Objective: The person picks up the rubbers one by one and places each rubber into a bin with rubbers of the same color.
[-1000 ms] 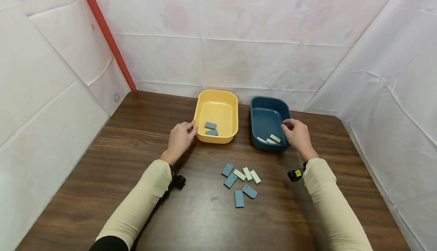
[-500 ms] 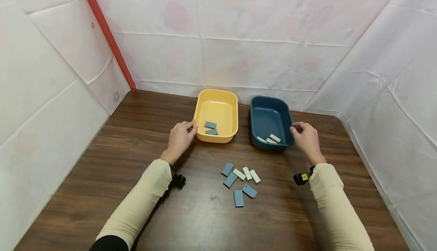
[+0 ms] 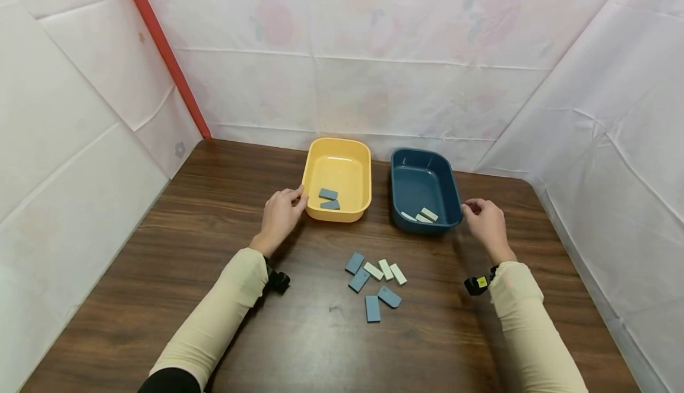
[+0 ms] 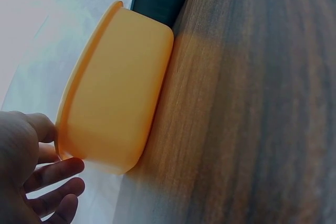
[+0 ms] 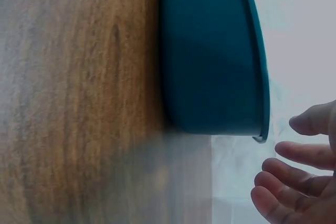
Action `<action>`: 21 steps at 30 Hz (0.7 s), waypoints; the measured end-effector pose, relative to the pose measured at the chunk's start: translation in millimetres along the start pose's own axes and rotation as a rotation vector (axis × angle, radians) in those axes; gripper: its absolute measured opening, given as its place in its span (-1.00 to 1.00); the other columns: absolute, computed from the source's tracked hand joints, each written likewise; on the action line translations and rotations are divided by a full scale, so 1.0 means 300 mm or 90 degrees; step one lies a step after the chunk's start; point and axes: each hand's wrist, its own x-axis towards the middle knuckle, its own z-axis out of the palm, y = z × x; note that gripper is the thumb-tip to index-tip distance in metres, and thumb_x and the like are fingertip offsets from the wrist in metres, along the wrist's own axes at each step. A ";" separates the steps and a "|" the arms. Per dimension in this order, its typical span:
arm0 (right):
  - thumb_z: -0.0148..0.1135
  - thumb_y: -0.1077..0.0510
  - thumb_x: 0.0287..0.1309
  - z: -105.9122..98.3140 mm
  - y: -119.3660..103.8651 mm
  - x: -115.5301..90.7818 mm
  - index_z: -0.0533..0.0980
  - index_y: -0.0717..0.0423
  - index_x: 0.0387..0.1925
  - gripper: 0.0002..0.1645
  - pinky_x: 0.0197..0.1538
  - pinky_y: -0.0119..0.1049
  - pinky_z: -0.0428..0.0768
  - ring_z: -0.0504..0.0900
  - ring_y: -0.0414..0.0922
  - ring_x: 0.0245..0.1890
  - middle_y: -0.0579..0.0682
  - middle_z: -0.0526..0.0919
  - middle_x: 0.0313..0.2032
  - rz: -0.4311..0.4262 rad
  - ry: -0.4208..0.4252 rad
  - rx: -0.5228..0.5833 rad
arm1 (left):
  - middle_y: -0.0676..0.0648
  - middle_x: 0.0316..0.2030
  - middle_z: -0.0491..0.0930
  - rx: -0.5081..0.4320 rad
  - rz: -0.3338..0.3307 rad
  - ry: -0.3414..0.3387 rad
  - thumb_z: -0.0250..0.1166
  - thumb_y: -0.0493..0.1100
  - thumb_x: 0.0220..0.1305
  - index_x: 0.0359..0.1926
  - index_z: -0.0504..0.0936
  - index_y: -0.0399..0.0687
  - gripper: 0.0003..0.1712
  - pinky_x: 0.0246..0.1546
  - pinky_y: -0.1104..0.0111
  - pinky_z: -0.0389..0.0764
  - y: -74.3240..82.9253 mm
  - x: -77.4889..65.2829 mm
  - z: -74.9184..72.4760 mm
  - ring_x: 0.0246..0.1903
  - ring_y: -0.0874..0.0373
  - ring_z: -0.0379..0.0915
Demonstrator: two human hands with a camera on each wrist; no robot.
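Note:
My left hand [image 3: 281,214] is at the left side of a yellow plastic tub [image 3: 366,206]; in the left wrist view its thumb and forefinger pinch the rim and the other fingers stand off the wall. Two blue-grey blocks [image 3: 328,194] lie inside that tub. Beside a dark blue tub [image 3: 418,173], my right hand [image 3: 485,222] holds nothing. In the right wrist view a gap shows between its loosely bent fingers and the blue rim. Several cream blocks [image 3: 429,214] lie in the blue tub's near end.
On the brown wooden table [image 3: 240,333], in front of the tubs, lie several loose blue-grey blocks [image 3: 372,308] and cream blocks [image 3: 398,273]. White patterned sheeting [image 3: 374,96] stands behind and at both sides, with a red strip [image 3: 165,54] at the back left.
My right hand has moved from over the blue tub's right rim outward to the right, beside the tub. The left hand has stayed at the yellow tub, and the blocks lie as before.

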 end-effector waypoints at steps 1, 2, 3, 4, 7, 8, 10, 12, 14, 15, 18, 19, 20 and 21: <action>-0.06 0.00 0.26 0.002 0.004 0.000 0.51 0.27 -0.09 -0.56 -0.28 -0.18 0.43 0.48 0.04 -0.25 0.21 0.55 -0.25 0.003 -0.002 -0.001 | -0.11 -0.15 0.64 0.001 -0.001 0.001 0.15 0.01 0.21 0.05 0.54 -0.05 -0.57 -0.24 0.14 0.48 0.000 0.001 0.000 -0.29 -0.02 0.48; -0.06 -0.01 0.26 0.004 0.007 0.000 0.51 0.27 -0.09 -0.55 -0.27 -0.17 0.43 0.48 0.05 -0.25 0.22 0.56 -0.25 0.005 -0.006 -0.004 | -0.11 -0.15 0.64 0.000 -0.002 0.001 0.15 0.01 0.21 0.05 0.54 -0.06 -0.57 -0.24 0.14 0.48 0.000 0.001 0.000 -0.29 -0.02 0.48; -0.07 -0.01 0.27 0.006 0.011 0.000 0.51 0.27 -0.09 -0.55 -0.26 -0.15 0.44 0.49 0.05 -0.24 0.22 0.56 -0.25 0.007 -0.010 -0.005 | -0.11 -0.15 0.64 0.001 -0.002 0.001 0.16 0.01 0.20 0.05 0.55 -0.05 -0.57 -0.24 0.13 0.48 0.000 0.001 0.000 -0.29 -0.02 0.48; -0.07 -0.01 0.27 0.009 0.016 0.000 0.51 0.28 -0.09 -0.54 -0.25 -0.14 0.44 0.49 0.05 -0.24 0.23 0.57 -0.24 0.010 -0.013 -0.005 | -0.11 -0.15 0.64 0.001 -0.003 0.001 0.15 0.02 0.21 0.05 0.55 -0.05 -0.57 -0.24 0.13 0.48 0.000 0.002 0.000 -0.29 -0.02 0.49; -0.06 -0.01 0.26 0.019 0.029 0.000 0.51 0.29 -0.09 -0.54 -0.21 -0.11 0.45 0.51 0.07 -0.22 0.24 0.59 -0.23 0.021 -0.021 -0.005 | -0.11 -0.15 0.64 0.002 -0.004 0.000 0.16 0.01 0.20 0.05 0.55 -0.05 -0.57 -0.24 0.13 0.48 0.002 0.002 0.000 -0.29 -0.03 0.49; -0.06 -0.01 0.26 0.022 0.032 -0.001 0.52 0.29 -0.10 -0.54 -0.21 -0.10 0.46 0.52 0.07 -0.22 0.25 0.59 -0.22 0.025 -0.025 -0.005 | -0.11 -0.15 0.64 0.002 -0.005 0.000 0.16 0.01 0.20 0.05 0.54 -0.05 -0.57 -0.24 0.13 0.49 0.002 0.002 0.000 -0.29 -0.02 0.49; -0.06 -0.01 0.26 0.028 0.039 -0.003 0.52 0.30 -0.10 -0.53 -0.20 -0.07 0.47 0.53 0.10 -0.21 0.27 0.60 -0.20 0.033 -0.029 -0.002 | -0.11 -0.16 0.64 0.002 -0.003 0.002 0.16 0.01 0.20 0.05 0.54 -0.05 -0.57 -0.24 0.13 0.49 0.004 0.002 0.000 -0.29 -0.03 0.49; -0.08 -0.03 0.26 0.034 0.044 -0.006 0.52 0.31 -0.09 -0.50 -0.17 -0.04 0.47 0.54 0.13 -0.18 0.29 0.61 -0.17 0.039 -0.035 0.002 | -0.11 -0.17 0.65 0.000 -0.001 0.007 0.16 0.01 0.20 0.05 0.55 -0.06 -0.58 -0.24 0.13 0.49 0.003 0.001 0.001 -0.29 -0.02 0.49; -0.11 -0.06 0.28 0.039 0.049 -0.008 0.51 0.33 -0.05 -0.46 -0.14 -0.01 0.47 0.54 0.15 -0.14 0.31 0.59 -0.13 0.048 -0.047 0.017 | -0.10 -0.18 0.65 -0.005 -0.001 0.012 0.16 0.01 0.21 0.05 0.55 -0.06 -0.57 -0.24 0.14 0.49 0.002 0.001 0.003 -0.29 -0.02 0.49; -0.13 -0.08 0.29 0.041 0.052 -0.008 0.49 0.33 -0.03 -0.43 -0.12 0.00 0.47 0.53 0.16 -0.12 0.32 0.58 -0.10 0.054 -0.053 0.027 | -0.10 -0.18 0.65 -0.008 -0.001 0.014 0.15 0.01 0.21 0.05 0.55 -0.05 -0.58 -0.24 0.14 0.49 0.001 0.001 0.005 -0.29 -0.02 0.50; -0.19 -0.12 0.30 0.047 0.057 -0.010 0.46 0.32 0.02 -0.38 -0.09 0.01 0.47 0.52 0.15 -0.09 0.32 0.56 -0.07 0.066 -0.073 0.053 | -0.09 -0.20 0.65 -0.016 -0.006 0.021 0.14 0.02 0.22 0.05 0.55 -0.04 -0.58 -0.24 0.15 0.49 -0.001 0.000 0.010 -0.30 0.00 0.50; -0.20 -0.13 0.30 0.049 0.058 -0.010 0.46 0.32 0.03 -0.37 -0.09 0.00 0.47 0.52 0.15 -0.09 0.32 0.56 -0.07 0.069 -0.077 0.060 | -0.09 -0.21 0.66 -0.019 -0.010 0.024 0.14 0.02 0.22 0.05 0.55 -0.04 -0.58 -0.25 0.16 0.49 0.000 -0.001 0.012 -0.31 0.00 0.50; -0.21 -0.14 0.30 0.050 0.058 -0.010 0.46 0.31 0.03 -0.37 -0.09 -0.01 0.47 0.52 0.13 -0.10 0.31 0.56 -0.07 0.071 -0.078 0.064 | -0.09 -0.21 0.66 -0.020 -0.013 0.026 0.14 0.02 0.22 0.05 0.55 -0.03 -0.59 -0.26 0.16 0.49 0.001 -0.002 0.013 -0.32 0.00 0.50; -0.21 -0.13 0.31 0.051 0.059 -0.010 0.46 0.30 0.02 -0.37 -0.10 -0.03 0.47 0.52 0.12 -0.11 0.30 0.57 -0.08 0.072 -0.078 0.067 | -0.09 -0.22 0.66 -0.022 -0.015 0.029 0.14 0.01 0.22 0.05 0.55 -0.03 -0.59 -0.27 0.16 0.48 0.002 -0.003 0.013 -0.32 0.00 0.50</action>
